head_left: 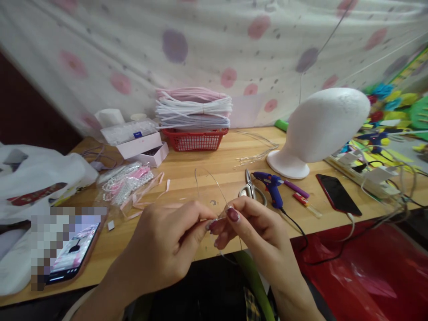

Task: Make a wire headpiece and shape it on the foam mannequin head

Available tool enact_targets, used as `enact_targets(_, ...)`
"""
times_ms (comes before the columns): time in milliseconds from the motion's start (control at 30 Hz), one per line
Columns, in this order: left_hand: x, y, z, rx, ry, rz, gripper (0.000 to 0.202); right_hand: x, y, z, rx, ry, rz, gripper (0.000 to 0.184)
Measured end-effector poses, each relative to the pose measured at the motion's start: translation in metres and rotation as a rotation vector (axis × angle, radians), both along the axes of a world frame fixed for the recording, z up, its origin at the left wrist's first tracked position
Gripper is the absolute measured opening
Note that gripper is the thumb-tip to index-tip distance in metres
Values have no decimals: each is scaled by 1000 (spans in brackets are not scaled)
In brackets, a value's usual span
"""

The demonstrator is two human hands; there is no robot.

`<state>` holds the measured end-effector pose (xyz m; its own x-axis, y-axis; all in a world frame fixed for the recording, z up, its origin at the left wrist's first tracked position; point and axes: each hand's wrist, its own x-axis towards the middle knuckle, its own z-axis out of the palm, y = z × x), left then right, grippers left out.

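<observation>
The left hand [163,243] and right hand [259,227] meet just below the frame's centre, fingertips pinched on a thin wire [220,191] whose free length slants toward upper left, nearer the right.

A dark phone [339,194] lies near a white foam head [329,122].

Pink-and-purple-spotted white cloth [214,53] draped behind, light wooden table [183,178]

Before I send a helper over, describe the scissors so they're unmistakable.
Find the white foam head. In front of its base lies a blue glue gun. Just left of that are the scissors, set apart by pale looped handles and metal blades.
</observation>
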<state>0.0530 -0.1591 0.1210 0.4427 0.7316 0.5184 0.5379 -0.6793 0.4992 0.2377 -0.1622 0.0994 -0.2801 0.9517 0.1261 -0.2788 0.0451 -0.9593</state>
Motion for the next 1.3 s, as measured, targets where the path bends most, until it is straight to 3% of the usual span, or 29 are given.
enact_targets(167,5,1,-6,203,46,54,10,-1,5,-3,-143,177,170,26)
enact_targets(300,8,-1,-8,231,45,26,10,-1,8,-10,-159,282,218,25)
enact_targets(533,11,-8,-13,76,-91,0,10,-5,3,-17,-94,363,151,25)
enact_targets(800,12,-6,-2,-186,-130,-54,16,-1,15,-17,-44,272,182,32)
enact_targets(933,14,4,-2,-324,-189,-12,16,-1,25,-20,-128,313,148,36)
enact_targets(1033,10,10,-5,-326,-183,14,20,0,29,-20,-220,386,106,38)
enact_targets(1300,-6,25,-7,-407,-312,-1,19,12,38,-13,-393,652,210,28)
